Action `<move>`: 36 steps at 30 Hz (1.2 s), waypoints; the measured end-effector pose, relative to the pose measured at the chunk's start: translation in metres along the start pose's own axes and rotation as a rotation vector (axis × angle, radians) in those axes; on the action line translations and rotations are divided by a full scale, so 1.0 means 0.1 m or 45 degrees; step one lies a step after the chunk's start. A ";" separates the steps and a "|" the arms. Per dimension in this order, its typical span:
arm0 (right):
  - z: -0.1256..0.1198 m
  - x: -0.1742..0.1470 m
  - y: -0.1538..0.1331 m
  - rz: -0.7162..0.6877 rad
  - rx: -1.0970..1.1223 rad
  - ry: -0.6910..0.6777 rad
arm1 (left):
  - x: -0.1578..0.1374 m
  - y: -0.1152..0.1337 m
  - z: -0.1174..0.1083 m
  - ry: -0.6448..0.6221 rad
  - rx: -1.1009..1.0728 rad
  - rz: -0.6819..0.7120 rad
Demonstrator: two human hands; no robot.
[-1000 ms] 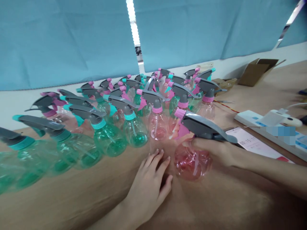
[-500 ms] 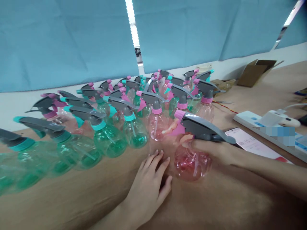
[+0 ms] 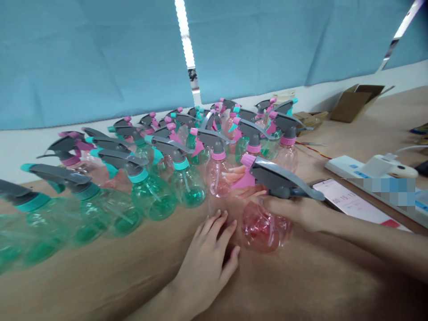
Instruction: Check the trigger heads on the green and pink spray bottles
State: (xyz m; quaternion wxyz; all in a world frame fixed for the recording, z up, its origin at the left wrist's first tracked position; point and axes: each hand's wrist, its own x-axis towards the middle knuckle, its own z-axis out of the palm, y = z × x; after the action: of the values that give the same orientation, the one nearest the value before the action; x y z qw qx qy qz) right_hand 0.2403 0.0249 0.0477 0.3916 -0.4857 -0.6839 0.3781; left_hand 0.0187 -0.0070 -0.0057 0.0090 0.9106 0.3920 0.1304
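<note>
A pink spray bottle (image 3: pixel 266 229) with a grey-and-pink trigger head (image 3: pixel 281 174) stands upright on the table in front of me. My right hand (image 3: pixel 287 207) is wrapped around its neck from the right. Some of that hand's fingers stick out past the pink trigger, and the collar is hidden behind the hand. Left of this bottle, my left hand (image 3: pixel 210 254) lies on the tabletop, fingers spread, holding nothing. Just behind are a green spray bottle (image 3: pixel 189 189) and another pink spray bottle (image 3: pixel 219 171), both upright.
Rows of green and pink spray bottles (image 3: pixel 154 196) spread across the left and back of the table (image 3: pixel 140 276). On the right lie a phone (image 3: pixel 354 200) showing a timer and a white power strip (image 3: pixel 347 169) with a plug. An open cardboard box (image 3: pixel 347 104) stands behind.
The fingers of my right hand have stretched out further past the trigger. The held spray bottle has shifted very slightly left. My left hand has stayed in place.
</note>
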 end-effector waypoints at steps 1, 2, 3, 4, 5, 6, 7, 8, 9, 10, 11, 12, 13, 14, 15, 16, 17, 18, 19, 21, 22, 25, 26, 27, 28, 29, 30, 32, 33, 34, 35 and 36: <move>0.00 0.00 0.01 -0.004 -0.016 0.009 | 0.00 0.00 0.00 0.002 0.000 0.000; 0.00 0.00 0.02 -0.006 -0.029 0.019 | 0.00 0.00 0.00 0.004 0.000 0.000; 0.00 -0.01 0.02 -0.007 -0.039 0.031 | 0.00 0.00 0.00 0.006 -0.002 -0.001; 0.00 -0.01 0.02 -0.004 -0.048 0.035 | 0.00 0.00 0.00 0.007 -0.005 -0.001; 0.00 -0.01 0.01 0.002 -0.054 0.035 | 0.00 0.00 0.00 0.007 -0.007 -0.003; 0.00 -0.02 0.01 0.006 -0.059 0.038 | 0.00 0.00 0.00 0.007 -0.010 -0.005; 0.00 -0.02 0.00 0.008 -0.063 0.041 | 0.00 0.00 0.00 0.007 -0.012 -0.005; 0.01 -0.02 -0.01 0.004 -0.066 0.051 | 0.01 0.00 0.00 0.009 -0.014 -0.006; 0.01 -0.02 -0.02 -0.006 -0.068 0.065 | 0.01 0.00 -0.01 0.012 -0.015 -0.005; 0.02 -0.01 -0.02 -0.018 -0.069 0.086 | 0.01 0.00 -0.01 0.013 -0.017 -0.004; 0.02 -0.01 -0.03 -0.029 -0.071 0.102 | 0.01 0.00 -0.01 0.015 -0.020 -0.002; 0.03 0.00 -0.04 -0.034 -0.076 0.108 | 0.01 0.00 -0.01 0.019 -0.023 0.000; 0.03 0.00 -0.04 -0.032 -0.082 0.110 | 0.01 0.00 -0.01 0.020 -0.026 -0.001; 0.03 0.01 -0.05 -0.025 -0.091 0.109 | 0.01 0.00 -0.01 0.020 -0.028 0.000; 0.04 0.01 -0.05 -0.016 -0.102 0.109 | 0.01 0.00 -0.01 0.019 -0.028 -0.001; 0.04 0.01 -0.05 -0.011 -0.111 0.117 | 0.01 0.00 -0.01 0.017 -0.028 -0.001; 0.04 0.02 -0.05 -0.011 -0.115 0.126 | 0.01 0.00 -0.01 0.014 -0.027 -0.003; 0.04 0.02 -0.05 -0.015 -0.114 0.130 | 0.01 0.00 -0.01 0.013 -0.025 -0.004; 0.04 0.01 -0.05 -0.023 -0.107 0.128 | 0.01 0.01 0.00 0.014 -0.023 -0.004; 0.04 0.01 -0.05 -0.036 -0.090 0.111 | 0.01 0.01 0.00 0.019 -0.020 -0.005; 0.04 0.01 -0.06 -0.036 -0.084 0.104 | 0.01 0.01 0.00 0.018 -0.020 -0.006; 0.05 0.00 -0.08 -0.026 -0.087 0.136 | 0.00 0.01 -0.01 0.006 -0.023 -0.006; 0.05 0.00 -0.09 -0.027 -0.093 0.143 | 0.00 0.01 -0.01 0.005 -0.026 -0.004; 0.06 0.00 -0.11 -0.033 -0.101 0.147 | 0.01 0.01 -0.02 0.006 -0.029 -0.003; 0.07 0.00 -0.14 -0.039 -0.112 0.148 | 0.01 0.01 -0.02 0.010 -0.031 -0.002; 0.08 0.00 -0.16 -0.045 -0.124 0.142 | 0.01 0.01 -0.02 0.012 -0.032 -0.001; 0.09 0.01 -0.19 -0.048 -0.134 0.135 | 0.01 0.01 -0.02 0.014 -0.031 -0.001; 0.10 0.01 -0.25 -0.054 -0.151 0.130 | 0.01 0.01 -0.02 0.011 -0.026 0.000; 0.11 0.02 -0.28 -0.060 -0.158 0.130 | 0.01 0.01 -0.02 0.008 -0.023 -0.002; 0.11 0.02 -0.30 -0.070 -0.164 0.136 | 0.01 0.01 -0.02 0.006 -0.020 -0.004; 0.11 0.02 -0.31 -0.081 -0.169 0.145 | 0.01 0.00 -0.01 0.005 -0.017 -0.006; 0.11 0.02 -0.32 -0.089 -0.171 0.152 | 0.01 0.00 -0.01 0.004 -0.016 -0.007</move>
State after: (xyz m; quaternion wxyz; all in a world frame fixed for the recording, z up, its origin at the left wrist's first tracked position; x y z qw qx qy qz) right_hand 0.2181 0.0171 0.0722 0.4111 -0.5084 -0.6997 0.2880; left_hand 0.0190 -0.0065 -0.0044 0.0143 0.9092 0.3938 0.1343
